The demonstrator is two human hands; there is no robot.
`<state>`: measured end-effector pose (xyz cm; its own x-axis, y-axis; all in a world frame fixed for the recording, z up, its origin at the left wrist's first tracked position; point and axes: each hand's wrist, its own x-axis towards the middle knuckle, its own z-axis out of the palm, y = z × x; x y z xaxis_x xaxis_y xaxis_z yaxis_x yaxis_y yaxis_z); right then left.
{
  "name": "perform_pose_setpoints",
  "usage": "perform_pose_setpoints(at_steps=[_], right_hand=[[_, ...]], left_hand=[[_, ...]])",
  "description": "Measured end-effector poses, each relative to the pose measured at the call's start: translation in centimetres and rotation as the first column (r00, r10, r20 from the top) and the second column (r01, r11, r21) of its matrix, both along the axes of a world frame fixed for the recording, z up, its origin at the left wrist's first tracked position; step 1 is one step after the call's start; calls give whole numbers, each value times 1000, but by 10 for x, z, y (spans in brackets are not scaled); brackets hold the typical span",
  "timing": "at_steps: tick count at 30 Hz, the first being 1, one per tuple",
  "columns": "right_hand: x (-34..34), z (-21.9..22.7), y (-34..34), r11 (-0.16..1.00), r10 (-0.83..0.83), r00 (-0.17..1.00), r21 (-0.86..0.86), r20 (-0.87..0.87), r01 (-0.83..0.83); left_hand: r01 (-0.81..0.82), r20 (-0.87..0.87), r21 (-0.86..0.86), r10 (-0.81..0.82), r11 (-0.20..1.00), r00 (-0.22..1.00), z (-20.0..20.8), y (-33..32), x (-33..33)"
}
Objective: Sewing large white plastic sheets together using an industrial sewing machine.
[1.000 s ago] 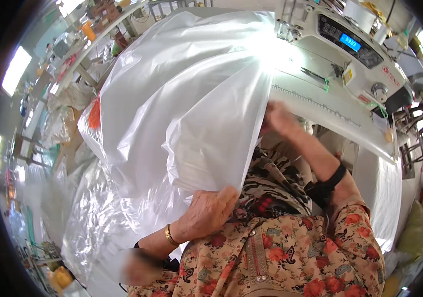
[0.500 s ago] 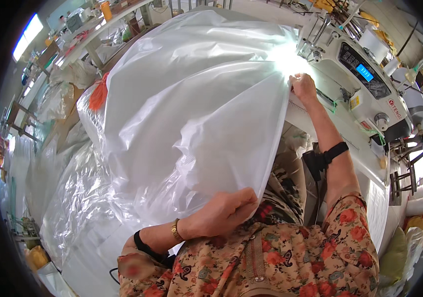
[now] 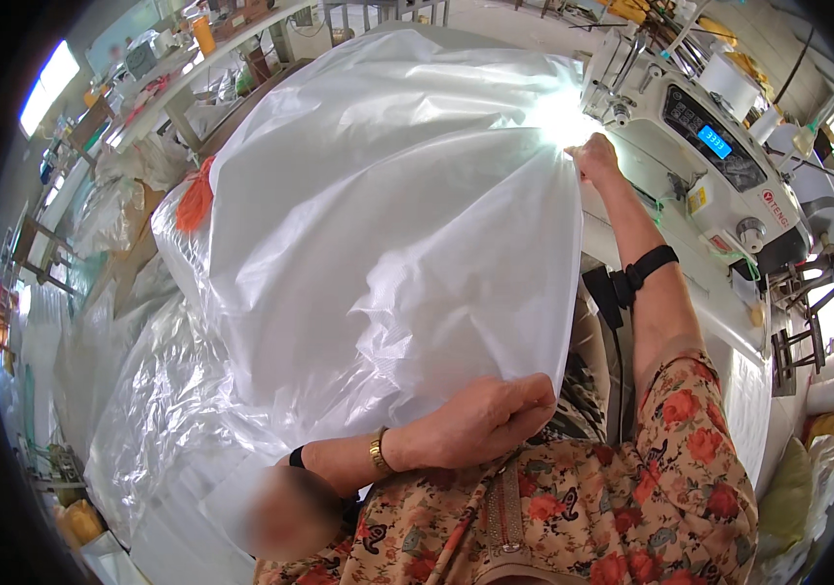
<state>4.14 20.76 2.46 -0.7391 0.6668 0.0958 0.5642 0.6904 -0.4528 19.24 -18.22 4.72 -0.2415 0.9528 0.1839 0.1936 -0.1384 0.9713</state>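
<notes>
A big sheet of white, glossy plastic-like fabric (image 3: 417, 244) spreads over the table in front of me, its right edge pulled into a straight line. Low on that edge, close to my body, my left hand (image 3: 490, 419) is closed on the fabric. My right hand (image 3: 594, 159) pinches the same edge at its far end, beside the needle area of a white sewing machine (image 3: 729, 166). A bright lamp glare (image 3: 561, 115) washes out the needle and the fabric under it. The machine has a dark control panel (image 3: 714, 139) with a lit blue display.
Left of the fabric lie heaps of clear plastic film (image 3: 158, 390) and an orange-red tuft of strands (image 3: 195, 200). A cluttered worktable (image 3: 183, 83) stands at the far left. White thread cones (image 3: 729, 86) rise behind the machine, and a greenish sack (image 3: 785, 502) sits at the lower right.
My left hand has moved right and slightly nearer me, carrying the fabric's lower edge with it. My right hand has shifted slightly left and away, still pinching by the lamp.
</notes>
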Motion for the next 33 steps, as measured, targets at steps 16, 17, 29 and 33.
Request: perform_pose_setpoints(at_steps=[16,17,29,33], right_hand=[[11,9,-42,978,-115,986,190,122,91],[11,12,-46,980,-97,978,192,186,61],[38,11,-86,950,-65,985,313,161,12],[34,15,-91,908,-10,970,409,244,-93]], left_hand=[[74,31,-71,-72,995,997,-16,-5,-3],[70,23,-79,-69,994,997,-16,-6,-3],[39,-144,-24,-42,999,989,-35,-1,-2],[35,-264,-41,-44,999,964,-38,4,-5]])
